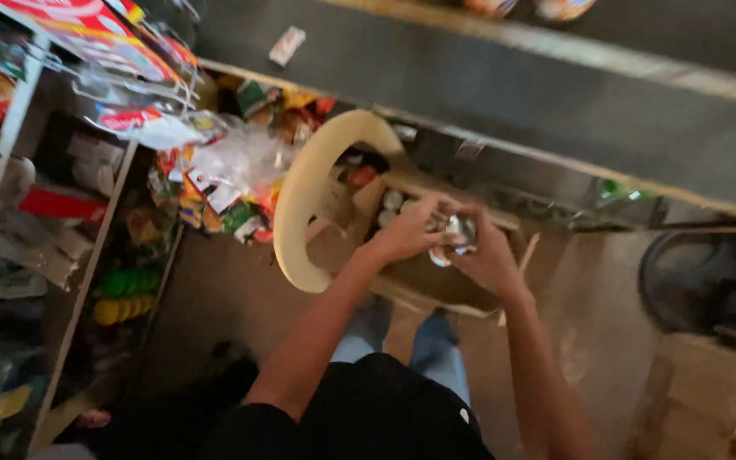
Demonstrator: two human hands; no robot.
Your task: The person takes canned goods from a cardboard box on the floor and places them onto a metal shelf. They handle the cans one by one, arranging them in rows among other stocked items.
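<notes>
Inspection, largest item first. A dark tabletop (504,81) runs diagonally well above both hands. Left of the hands stands a shelf rack (87,281) stocked with packets, and a bunch of hanging snack packets (215,183) lies up-left of the left hand. A cream plastic chair (308,204) sits just left of the left hand, its curved back arching toward the tabletop. Directly beneath the hands is an open cardboard box (436,285) containing small pale round-topped items (392,204), which lie just up-left of the left hand. The left hand (411,230) and right hand (487,255) meet over the box, both closed on one small shiny packet (460,232) held between them. The packet lies right of the left hand and up-left of the right hand, touching both; neither hand is clearly nearer. Blur prevents determining its long axis or exact kind. Both arms reach forward from the body, with jeans-clad legs visible below the box.
</notes>
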